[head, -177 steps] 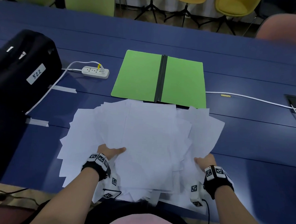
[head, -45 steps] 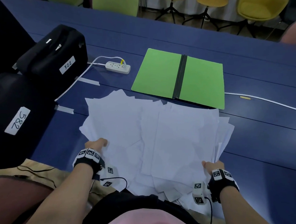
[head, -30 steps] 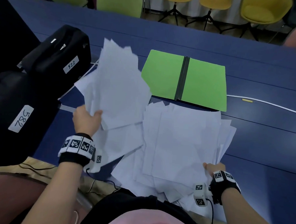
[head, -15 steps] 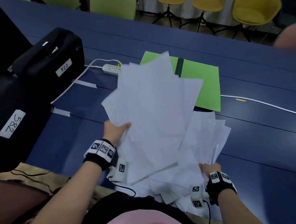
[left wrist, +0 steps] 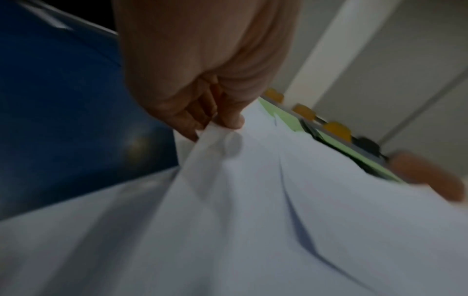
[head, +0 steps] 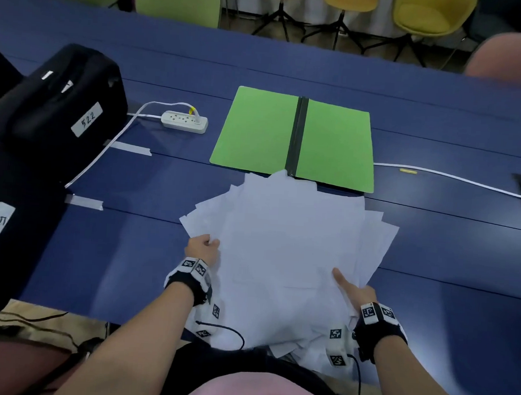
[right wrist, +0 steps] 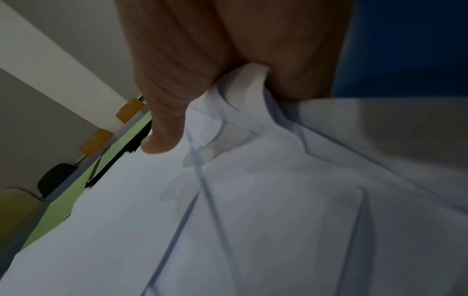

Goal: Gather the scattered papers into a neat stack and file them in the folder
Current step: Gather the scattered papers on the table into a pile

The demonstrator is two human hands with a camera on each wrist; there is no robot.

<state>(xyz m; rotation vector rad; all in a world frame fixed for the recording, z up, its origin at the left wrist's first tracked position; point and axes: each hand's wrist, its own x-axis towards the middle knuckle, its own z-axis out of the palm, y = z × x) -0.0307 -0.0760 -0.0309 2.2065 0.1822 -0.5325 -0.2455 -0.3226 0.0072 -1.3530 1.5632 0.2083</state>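
Both hands' grip pinches papers [head: 283, 253]: left hand [head: 202, 248], right hand [head: 354, 290].

A long blue table [head: 431, 269] holds everything. White papers [head: 290, 245] lie in a messy pile near the front edge. Just behind them lies an open green folder [head: 257, 130]. To the left are two black bags [head: 54, 99], a white power strip [head: 184, 122] and bits of tape [head: 83, 201]. A white cable [head: 452, 178] runs off to the right.
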